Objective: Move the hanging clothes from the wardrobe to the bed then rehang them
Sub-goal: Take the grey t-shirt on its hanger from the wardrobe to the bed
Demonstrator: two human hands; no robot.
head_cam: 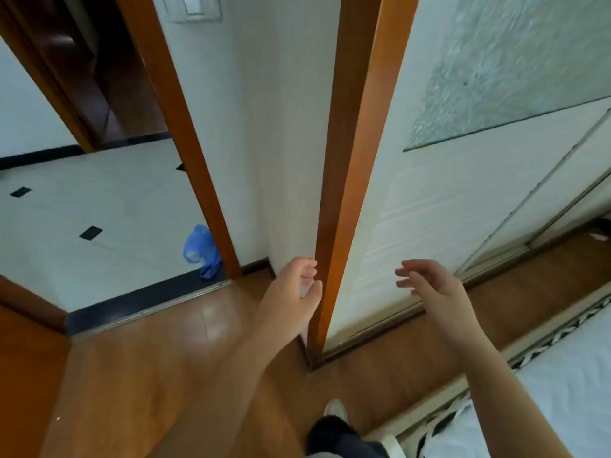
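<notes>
The wardrobe's white sliding door [429, 200] fills the right of the view, with an orange wooden frame edge [350, 193] on its left side. My left hand [294, 289] reaches up to that wooden edge, fingers curled at it; whether they grip it I cannot tell. My right hand [429, 285] hovers in front of the white door panel, fingers spread, holding nothing. The door covers the inside, so no hanging clothes show. The bed [568, 385], with a white sheet and patterned trim, lies at the lower right.
An open doorway [99, 209] on the left leads to a white tiled floor with a blue plastic bag [201, 249] by the orange door frame. Wooden floor [158, 375] runs below. My foot in a white shoe [335, 411] stands near the bed's corner.
</notes>
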